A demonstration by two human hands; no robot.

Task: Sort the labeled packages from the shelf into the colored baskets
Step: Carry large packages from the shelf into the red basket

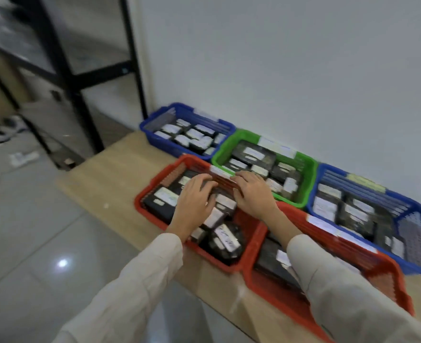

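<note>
We see five baskets standing close together on a wooden table (110,174) against a white wall (303,70). Both hands are over the red basket (138,203) in the middle of the frame. The left hand (196,196) lies palm down, its fingers only lightly bent, and rests on the black packages (225,240) with white labels that fill this basket. The right hand (254,194) is just beside it, also palm down. Its fingertips bend at the far wall of the basket, but the blur does not let us tell whether they grip something. Both arms wear light sleeves (140,280).

Behind the red basket stand a green basket (308,179) and, further toward the upper middle, a blue basket (155,136). A second blue basket (368,194) is at the right edge, and a second red basket (278,305) is at the lower right, partly under the right arm. All of them hold similar labeled packages. A black shelf frame (75,78) stands at the upper left.
</note>
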